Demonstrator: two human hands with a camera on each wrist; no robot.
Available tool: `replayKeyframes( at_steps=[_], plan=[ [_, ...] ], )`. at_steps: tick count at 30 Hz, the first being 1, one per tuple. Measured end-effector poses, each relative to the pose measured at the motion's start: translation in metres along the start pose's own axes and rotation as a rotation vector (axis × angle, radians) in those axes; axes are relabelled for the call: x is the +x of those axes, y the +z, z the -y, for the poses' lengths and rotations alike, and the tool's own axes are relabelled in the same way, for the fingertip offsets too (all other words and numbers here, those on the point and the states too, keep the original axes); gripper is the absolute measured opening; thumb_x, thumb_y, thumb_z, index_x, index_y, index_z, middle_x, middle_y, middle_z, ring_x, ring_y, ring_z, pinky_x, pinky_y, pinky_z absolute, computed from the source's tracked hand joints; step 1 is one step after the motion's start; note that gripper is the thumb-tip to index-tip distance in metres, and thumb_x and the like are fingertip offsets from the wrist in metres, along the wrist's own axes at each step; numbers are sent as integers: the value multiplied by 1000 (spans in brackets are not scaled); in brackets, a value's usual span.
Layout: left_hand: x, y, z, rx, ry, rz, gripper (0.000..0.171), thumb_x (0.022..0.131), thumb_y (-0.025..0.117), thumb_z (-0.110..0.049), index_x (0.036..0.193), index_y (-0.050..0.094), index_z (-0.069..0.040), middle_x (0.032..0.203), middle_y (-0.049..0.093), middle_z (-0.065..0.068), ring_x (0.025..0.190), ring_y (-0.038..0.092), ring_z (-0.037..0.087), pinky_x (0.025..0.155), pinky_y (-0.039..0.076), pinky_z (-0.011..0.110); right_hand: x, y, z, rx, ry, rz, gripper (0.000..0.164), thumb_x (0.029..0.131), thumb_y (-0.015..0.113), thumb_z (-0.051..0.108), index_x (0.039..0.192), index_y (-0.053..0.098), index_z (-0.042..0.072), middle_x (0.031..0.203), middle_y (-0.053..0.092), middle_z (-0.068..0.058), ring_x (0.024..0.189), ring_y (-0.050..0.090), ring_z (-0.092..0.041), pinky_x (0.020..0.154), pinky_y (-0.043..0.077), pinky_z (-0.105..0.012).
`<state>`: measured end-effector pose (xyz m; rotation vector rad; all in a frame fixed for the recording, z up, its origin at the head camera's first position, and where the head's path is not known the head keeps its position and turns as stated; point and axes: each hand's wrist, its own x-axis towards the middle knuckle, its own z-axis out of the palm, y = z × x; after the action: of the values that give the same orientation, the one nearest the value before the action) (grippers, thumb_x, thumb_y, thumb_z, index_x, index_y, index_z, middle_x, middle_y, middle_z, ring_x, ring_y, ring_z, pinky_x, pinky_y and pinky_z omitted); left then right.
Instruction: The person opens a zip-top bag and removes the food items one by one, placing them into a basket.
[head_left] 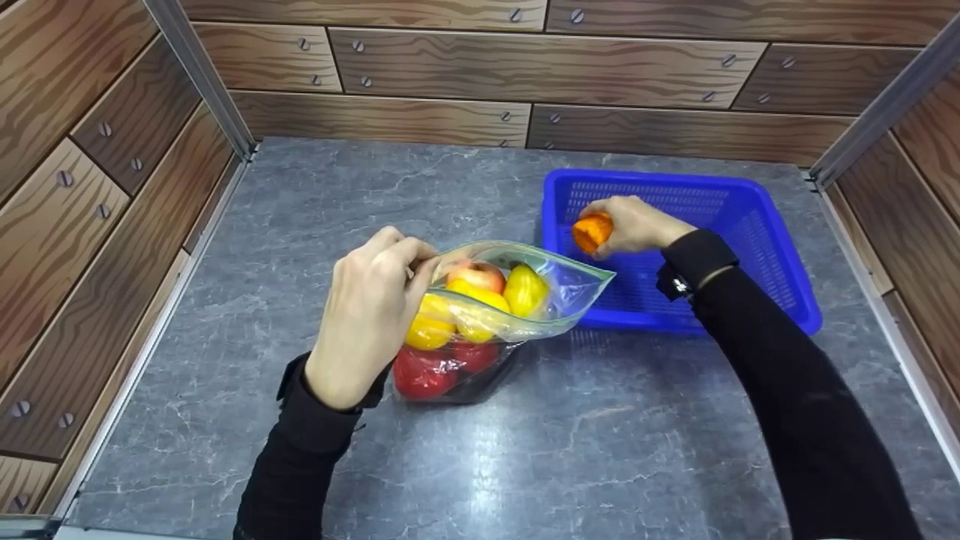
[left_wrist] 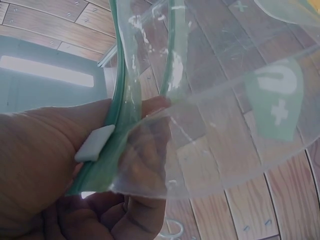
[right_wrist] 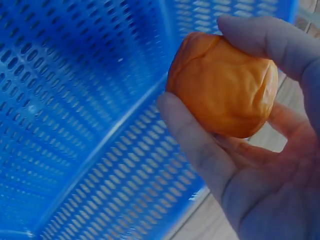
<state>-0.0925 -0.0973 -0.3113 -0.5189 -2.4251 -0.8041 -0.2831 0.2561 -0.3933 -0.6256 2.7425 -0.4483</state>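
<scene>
My left hand (head_left: 367,319) pinches the left end of the opening of a clear zip bag (head_left: 555,322). Its green zip strip and a white slider (left_wrist: 95,143) show beside the thumb in the left wrist view. Inside the bag are a red-yellow apple (head_left: 478,275), several yellow fruits (head_left: 431,324) and red ones (head_left: 424,373) at the bottom. In my right hand (head_left: 634,225) is a wrinkled, lobed orange fruit (right_wrist: 222,85), gripped between thumb and fingers. That hand is over the left part of a blue perforated basket (head_left: 784,247).
The bag's right corner overlaps the basket's near left edge in the head view. A grey marbled tabletop (head_left: 337,187) lies under both. Wood-patterned walls (head_left: 450,67) enclose the back and sides, with metal posts (head_left: 206,75) at the corners.
</scene>
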Motion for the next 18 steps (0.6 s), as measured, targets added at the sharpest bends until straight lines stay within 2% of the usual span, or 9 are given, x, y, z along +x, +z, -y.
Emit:
replayKeyframes(
  at_steps=[6,12,18],
  plan=[
    [0,1,0,3,-5,2,8,95,78,-7,91,80,0,81,69,12,70,67,23,64,58,30,14,10,-12,-10,63,53,65,77,87,13,137,65,1,121,70,-25,102,63,-35,86,52,-42],
    [1,0,0,11,0,4,8,94,79,-6,91,79,0,80,69,12,70,66,23,64,58,30,17,18,-13,-8,53,93,67,76,86,9,137,62,-2,123,69,-28,105,64,-40,94,54,-51],
    [1,0,0,14,-1,7,7,94,79,-6,91,80,-1,81,70,11,70,67,23,64,58,30,16,20,-14,-1,45,107,68,77,86,9,137,58,-4,124,68,-29,108,64,-42,97,54,-53]
  ],
)
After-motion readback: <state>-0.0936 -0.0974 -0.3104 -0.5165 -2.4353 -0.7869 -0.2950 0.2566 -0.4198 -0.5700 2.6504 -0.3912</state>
